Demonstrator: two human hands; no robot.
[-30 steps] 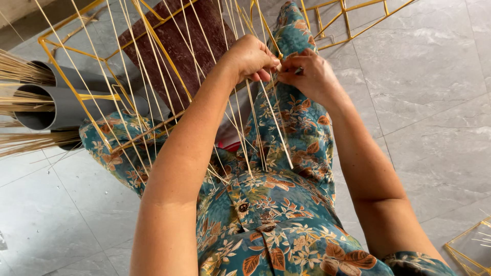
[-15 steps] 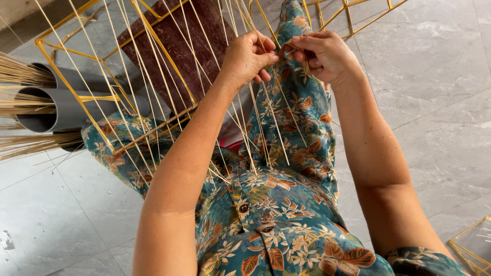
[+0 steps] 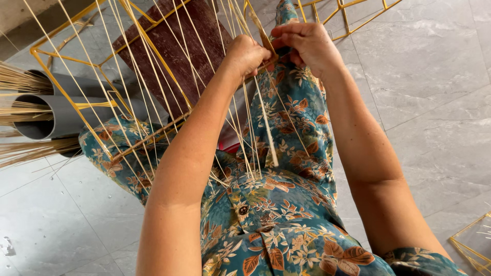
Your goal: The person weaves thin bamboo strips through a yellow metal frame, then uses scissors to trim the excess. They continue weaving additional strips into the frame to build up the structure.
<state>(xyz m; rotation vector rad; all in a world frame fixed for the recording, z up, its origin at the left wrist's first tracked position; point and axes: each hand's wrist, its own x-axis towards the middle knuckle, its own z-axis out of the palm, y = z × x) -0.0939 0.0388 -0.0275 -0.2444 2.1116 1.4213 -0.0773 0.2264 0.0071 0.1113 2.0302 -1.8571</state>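
The left hand (image 3: 248,53) is curled shut around thin pale cane strands (image 3: 255,128) at the bar of the yellow wire frame (image 3: 76,105), forearm reaching up from the lap. The right hand (image 3: 307,46) pinches the same strands just beside it, fingers bent. The frame rests across the knees.

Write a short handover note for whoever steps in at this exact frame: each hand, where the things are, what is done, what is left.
Left hand: closed around thin pale strands at a bar of the yellow wire frame.
Right hand: fingers pinched on the strands at the same spot, touching the left hand.
Things: the frame rests tilted over the lap; a dark wooden board lies behind it. Grey tubes with spare strands lie on the floor to the left.
Done: many strands already run across the frame.
Left: loose ends hang over the lap; how far the work is along cannot be told.
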